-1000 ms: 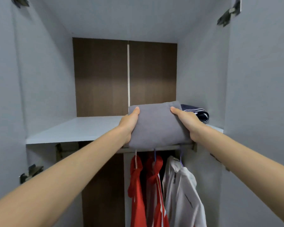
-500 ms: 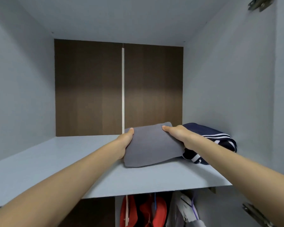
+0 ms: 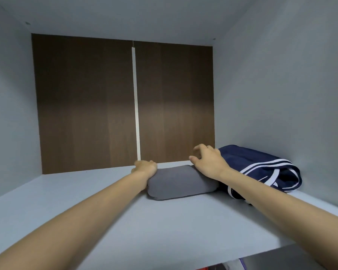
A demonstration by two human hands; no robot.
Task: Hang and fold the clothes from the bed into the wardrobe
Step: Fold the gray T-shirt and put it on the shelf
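The grey garment (image 3: pixel 180 182) has been laid deeper on the shelf (image 3: pixel 125 221), long axis left-right; the right hand (image 3: pixel 207 162) has been lifted off, fingers relaxed; the left hand (image 3: pixel 144 168)'s grip cannot be told.

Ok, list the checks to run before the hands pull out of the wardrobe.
1. Grey folded garment lies flat on the shelf: ok.
2. Its fold is neat, no loose ends trailing: ok.
3. It sits well back from the shelf's front edge: ok.
4. Right hand grips nothing, fingers loosely curled: ok.
5. Left hand off the garment: cannot tell; its fingers are hidden at the garment's left end.
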